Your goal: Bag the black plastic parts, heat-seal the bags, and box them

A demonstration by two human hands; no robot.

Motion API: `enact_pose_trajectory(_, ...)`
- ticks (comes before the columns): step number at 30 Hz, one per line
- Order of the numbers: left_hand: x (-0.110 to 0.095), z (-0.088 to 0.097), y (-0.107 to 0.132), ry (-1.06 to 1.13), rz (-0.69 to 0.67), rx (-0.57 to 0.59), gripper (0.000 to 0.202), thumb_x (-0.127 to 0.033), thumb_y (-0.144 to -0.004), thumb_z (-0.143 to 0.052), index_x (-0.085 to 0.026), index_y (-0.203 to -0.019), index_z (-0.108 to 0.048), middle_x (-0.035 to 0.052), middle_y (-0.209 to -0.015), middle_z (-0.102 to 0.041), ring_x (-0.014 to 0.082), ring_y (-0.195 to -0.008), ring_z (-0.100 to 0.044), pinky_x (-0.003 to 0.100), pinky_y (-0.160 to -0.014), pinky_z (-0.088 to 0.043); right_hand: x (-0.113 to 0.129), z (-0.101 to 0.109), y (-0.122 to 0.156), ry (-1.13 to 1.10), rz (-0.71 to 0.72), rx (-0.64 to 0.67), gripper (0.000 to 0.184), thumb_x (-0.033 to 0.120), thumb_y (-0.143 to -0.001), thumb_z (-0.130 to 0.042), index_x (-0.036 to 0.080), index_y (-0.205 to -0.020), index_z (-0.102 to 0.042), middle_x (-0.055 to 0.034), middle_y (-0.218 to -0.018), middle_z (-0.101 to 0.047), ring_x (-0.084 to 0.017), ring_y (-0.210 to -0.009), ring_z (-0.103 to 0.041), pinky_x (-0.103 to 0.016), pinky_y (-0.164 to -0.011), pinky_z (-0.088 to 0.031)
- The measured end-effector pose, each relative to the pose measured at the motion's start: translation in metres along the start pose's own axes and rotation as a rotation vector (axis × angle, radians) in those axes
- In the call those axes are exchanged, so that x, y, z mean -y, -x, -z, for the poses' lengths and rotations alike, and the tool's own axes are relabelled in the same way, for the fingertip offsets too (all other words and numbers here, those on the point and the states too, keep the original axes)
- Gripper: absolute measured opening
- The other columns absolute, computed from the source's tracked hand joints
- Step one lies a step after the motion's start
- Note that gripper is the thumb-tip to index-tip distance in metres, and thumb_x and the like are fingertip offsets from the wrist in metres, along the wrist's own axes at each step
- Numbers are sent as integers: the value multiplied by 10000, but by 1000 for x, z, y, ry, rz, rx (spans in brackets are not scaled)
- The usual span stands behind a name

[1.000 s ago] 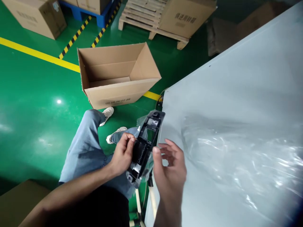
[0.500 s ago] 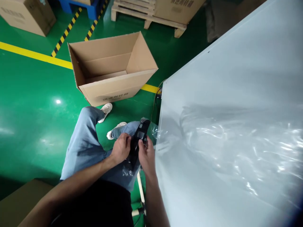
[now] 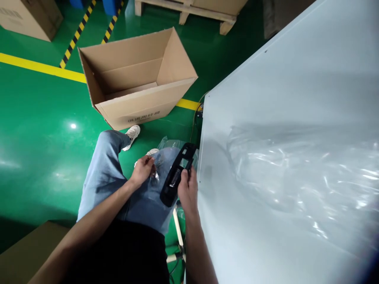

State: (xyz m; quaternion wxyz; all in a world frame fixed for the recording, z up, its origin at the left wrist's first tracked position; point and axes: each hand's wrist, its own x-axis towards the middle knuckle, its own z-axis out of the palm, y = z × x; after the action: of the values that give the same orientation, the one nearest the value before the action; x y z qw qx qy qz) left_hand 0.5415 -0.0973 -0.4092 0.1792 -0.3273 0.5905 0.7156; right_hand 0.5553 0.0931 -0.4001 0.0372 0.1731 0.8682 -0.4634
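Black plastic part [image 3: 177,174] lies aslant between the two hands, above the lap, just beside the table's near edge; right hand [image 3: 188,187] grasps it along its right side, thumb on the upper face, other fingers mostly hidden behind; left hand [image 3: 143,170] is a little apart from the part, to its left, fingertips pinching clear film [image 3: 162,163]; film spreads from that pinch towards the part and shows past its upper end; whether the part sits inside the film or on top of it, cannot tell.

Beyond the knees, open carton [image 3: 145,98] on the green floor, flaps not seen, printed near wall; inside, brown walls and a pale strip of bottom show; near wall hides the rest.

To the right, pale table [image 3: 251,98], with a crumpled transparent sheet [image 3: 296,173] on it, glare blurring its outline; table runs out of view.

Top edge cuts off wooden pallet [image 3: 189,8] and a closed box [image 3: 31,17]; farther shoe [image 3: 151,152] partly covered by film; dark bottom-left box [image 3: 34,246] hard to make out.
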Motion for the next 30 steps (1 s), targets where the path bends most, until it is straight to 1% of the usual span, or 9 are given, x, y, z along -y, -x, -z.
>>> enact_pose_trajectory(5, -1, 1, 2, 161, 166, 121, 644, -828, -915, -543, -196, -1010, -621, 48, -753, -678, 205, -632, -663, 325, -566, -585, 7, -13, 1, 160, 107, 9, 711, 615, -1043, -367, 116, -1497, -591, -241, -1465, -684, -357, -1355, -654, -543, -1135, -521)
enact_pose_trajectory(7, -2, -2, 3, 177, 186, 179, 706, -883, -792, -680, -191, -924, -643, 33, -709, -646, 189, -611, -624, 307, -537, -563, 11, -18, 3, 239, 160, -8, 687, 564, -1071, -323, 95, -1490, -600, -257, -1456, -683, -361, -1346, -651, -555, -1138, -513)
enact_pose_trajectory(12, -5, -15, 1, 149, 161, 241, 647, -639, -530, -1020, -172, -856, -714, -11, -652, -601, 127, -536, -499, 251, -458, -375, 13, -24, 5, 444, 251, -82, 670, 548, -1099, -287, 95, -1383, -691, -253, -1249, -717, -380, -1168, -646, -590, -1063, -515)
enact_pose_trajectory(16, -6, -24, -1, 155, 97, 195, 607, -448, -469, -1074, -183, -851, -684, -20, -727, -645, 137, -656, -575, 254, -563, -426, 6, -27, 1, 492, 299, -138, 705, 570, -1108, -242, 120, -1243, -768, -230, -1169, -710, -365, -1086, -632, -579, -1007, -519)
enact_pose_trajectory(19, -13, -26, -1, 165, 41, 160, 538, -407, -531, -1041, -186, -795, -629, -32, -712, -621, 126, -669, -557, 256, -598, -427, 7, -26, -1, 459, 362, -197, 692, 606, -1109, -274, 147, -1229, -778, -209, -1151, -721, -355, -1051, -643, -581, -971, -531)
enact_pose_trajectory(22, -37, -23, -4, 183, -30, 135, 495, -370, -566, -1004, -190, -827, -624, -28, -762, -639, 129, -692, -577, 251, -601, -433, 15, -17, -1, 333, 503, -246, 538, 547, -1111, -410, 177, -1355, -715, -190, -1210, -728, -338, -1119, -659, -546, -978, -550)
enact_pose_trajectory(25, -77, -13, -11, 200, -118, 85, 539, -391, -560, -1007, -201, -879, -617, -22, -827, -650, 127, -697, -590, 234, -561, -418, 29, -6, 3, 260, 754, -177, 455, 501, -1089, -524, 211, -1407, -672, -164, -1218, -736, -320, -1135, -678, -502, -960, -565)
enact_pose_trajectory(28, -119, -2, -21, 275, -164, 49, 643, -470, -515, -1030, -217, -903, -584, -21, -841, -649, 137, -691, -618, 217, -526, -416, 48, -6, 2, 348, 964, -109, 435, 538, -1020, -678, 246, -1341, -717, -118, -1099, -764, -301, -1045, -704, -459, -904, -570)
enact_pose_trajectory(30, -145, 5, -29, 335, -191, 38, 706, -493, -458, -1049, -219, -899, -570, -15, -854, -660, 145, -701, -638, 212, -529, -444, 60, -13, -3, 398, 1045, -117, 259, 429, -990, -759, 293, -1210, -775, -71, -1004, -780, -264, -971, -721, -420, -873, -562)
